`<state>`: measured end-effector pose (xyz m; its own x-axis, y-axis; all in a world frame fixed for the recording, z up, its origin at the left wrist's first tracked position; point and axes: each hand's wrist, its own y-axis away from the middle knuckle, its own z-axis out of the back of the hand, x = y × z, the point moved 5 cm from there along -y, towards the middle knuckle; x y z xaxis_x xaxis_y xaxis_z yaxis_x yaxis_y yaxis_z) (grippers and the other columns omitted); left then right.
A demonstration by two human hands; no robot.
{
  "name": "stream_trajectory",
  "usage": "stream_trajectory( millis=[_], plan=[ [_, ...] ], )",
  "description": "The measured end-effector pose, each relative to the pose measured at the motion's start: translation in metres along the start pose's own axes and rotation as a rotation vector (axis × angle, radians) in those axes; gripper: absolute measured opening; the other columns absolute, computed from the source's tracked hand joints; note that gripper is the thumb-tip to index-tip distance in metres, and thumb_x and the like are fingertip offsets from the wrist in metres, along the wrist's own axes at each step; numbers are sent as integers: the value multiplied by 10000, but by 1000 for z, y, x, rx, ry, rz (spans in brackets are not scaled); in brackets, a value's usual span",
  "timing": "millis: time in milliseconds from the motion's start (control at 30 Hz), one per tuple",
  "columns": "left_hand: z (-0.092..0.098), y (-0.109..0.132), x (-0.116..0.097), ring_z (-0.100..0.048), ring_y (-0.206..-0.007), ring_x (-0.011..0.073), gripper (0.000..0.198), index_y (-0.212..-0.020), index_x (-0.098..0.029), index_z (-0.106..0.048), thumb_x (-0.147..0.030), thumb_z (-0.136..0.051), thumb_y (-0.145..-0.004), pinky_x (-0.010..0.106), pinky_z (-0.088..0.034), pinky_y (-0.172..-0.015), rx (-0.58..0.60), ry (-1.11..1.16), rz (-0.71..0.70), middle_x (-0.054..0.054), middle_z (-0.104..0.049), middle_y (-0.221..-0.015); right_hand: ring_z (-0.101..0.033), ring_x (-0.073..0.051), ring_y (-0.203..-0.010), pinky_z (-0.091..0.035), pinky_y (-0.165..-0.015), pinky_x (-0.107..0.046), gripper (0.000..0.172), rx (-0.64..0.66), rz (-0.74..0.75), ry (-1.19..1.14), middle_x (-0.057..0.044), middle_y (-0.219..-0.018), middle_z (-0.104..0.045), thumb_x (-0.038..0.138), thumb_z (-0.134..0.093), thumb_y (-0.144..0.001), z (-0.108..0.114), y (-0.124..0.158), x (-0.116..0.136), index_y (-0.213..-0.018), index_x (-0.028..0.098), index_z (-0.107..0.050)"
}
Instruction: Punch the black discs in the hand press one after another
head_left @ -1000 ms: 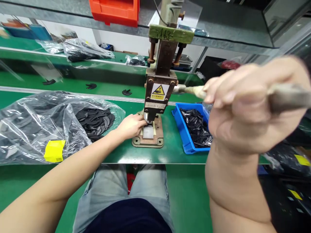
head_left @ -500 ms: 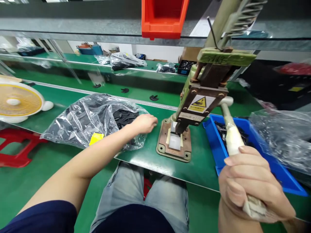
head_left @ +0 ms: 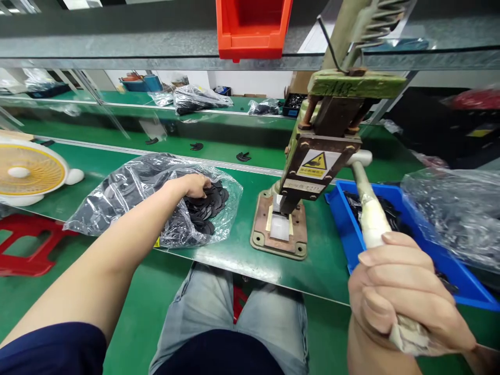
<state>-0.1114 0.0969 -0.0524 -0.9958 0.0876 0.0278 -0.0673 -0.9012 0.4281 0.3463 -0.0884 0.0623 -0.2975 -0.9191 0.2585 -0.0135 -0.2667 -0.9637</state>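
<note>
My left hand (head_left: 195, 186) is over a clear plastic bag (head_left: 128, 182) of flat, curved black parts (head_left: 209, 203). Its fingers bend down onto the pile at the bag's mouth, and whatever they pinch is hidden. My right hand (head_left: 406, 291) is wrapped around the tape-covered lever handle (head_left: 373, 221) of a hand press (head_left: 324, 140). Below the press head, a pale block (head_left: 280, 227) sits on the brown base plate (head_left: 261, 224); no black part can be made out there.
Right of the press stands a blue bin (head_left: 414, 239) holding black parts, with another plastic bag (head_left: 457, 208) beyond it. A yellow-white fan (head_left: 31, 172) lies at left. Loose black pieces (head_left: 243, 156) rest behind the bag. A red-orange bin (head_left: 253, 31) hangs overhead on the shelf.
My left hand has moved left, from beside the press base to the black parts in the bag. My right hand keeps its hold on the lever, which looks about the same.
</note>
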Motion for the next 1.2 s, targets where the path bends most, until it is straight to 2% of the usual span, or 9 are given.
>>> stream_trajectory(
  millis=[167, 333, 400, 467, 567, 667, 800, 1000, 1200],
  plan=[
    [4, 10, -4, -709, -920, 242, 421, -1118, -216, -729, -484, -744, -795, 291, -502, -793, -13, 111, -66, 72, -789, -1061, -696, -180, -696, -579, -892, -559, 315, -2, 5, -15, 54, -654, -657, 291, -730, -846, -1, 1, -1, -589, 234, -559],
    [15, 32, -27, -682, -747, 212, 444, -930, -210, -679, -645, -592, -922, 287, -490, -705, -193, 378, -122, 42, -730, -820, -690, -168, -686, -574, -902, -545, 302, -11, -4, -26, 48, -625, -640, 288, -712, -839, -2, 1, 0, -583, 227, -563],
    [13, 38, -49, -653, -628, 185, 477, -926, -207, -625, -675, -539, -959, 277, -493, -625, -195, 622, -146, 23, -679, -715, -681, -160, -680, -570, -911, -537, 303, -16, -9, -27, 45, -617, -621, 292, -702, -855, -3, 0, 2, -597, 221, -561],
    [5, 42, -79, -624, -544, 167, 465, -925, -204, -572, -665, -536, -975, 267, -489, -539, -100, 903, -179, 10, -636, -659, -672, -155, -685, -562, -926, -535, 298, -12, -5, -33, 42, -619, -609, 285, -699, -872, -4, -1, 5, -616, 213, -564],
    [-6, 46, -130, -653, -571, 152, 385, -968, -193, -553, -564, -653, -955, 249, -523, -511, 84, 1227, -259, 17, -656, -725, -668, -157, -703, -551, -944, -537, 283, 3, -8, -30, 39, -629, -607, 268, -701, -877, -4, -2, 8, -634, 207, -570],
    [-10, 47, -170, -647, -592, 117, 329, -1028, -165, -613, -438, -755, -912, 222, -531, -507, 151, 1376, -306, 23, -672, -809, -665, -163, -715, -546, -943, -548, 274, 22, -13, -25, 38, -641, -611, 256, -691, -882, -5, -3, 9, -642, 203, -569],
    [-11, 37, -195, -572, -479, 71, 350, -1096, -141, -639, -323, -828, -864, 217, -474, -457, 34, 1432, -297, 28, -704, -838, -664, -152, -705, -545, -944, -529, 278, 15, -1, -32, 45, -631, -601, 246, -697, -880, -5, -3, 10, -643, 202, -558],
    [-14, 24, -210, -629, -495, 91, 269, -895, -182, -570, -285, -817, -860, 208, -472, -499, -246, 1345, -281, -21, -690, -755, -665, -144, -693, -555, -954, -511, 327, 0, -43, -8, 53, -620, -599, 319, -701, -912, -5, -3, 9, -635, 220, -558],
    [-20, 31, -218, -720, -594, 128, 221, -1005, -176, -643, -362, -732, -927, 214, -487, -546, -280, 1265, -317, 2, -707, -842, -663, -148, -687, -565, -948, -513, 325, -3, -54, -7, 60, -625, -598, 340, -685, -921, -5, -2, 10, -639, 235, -561]
  ],
)
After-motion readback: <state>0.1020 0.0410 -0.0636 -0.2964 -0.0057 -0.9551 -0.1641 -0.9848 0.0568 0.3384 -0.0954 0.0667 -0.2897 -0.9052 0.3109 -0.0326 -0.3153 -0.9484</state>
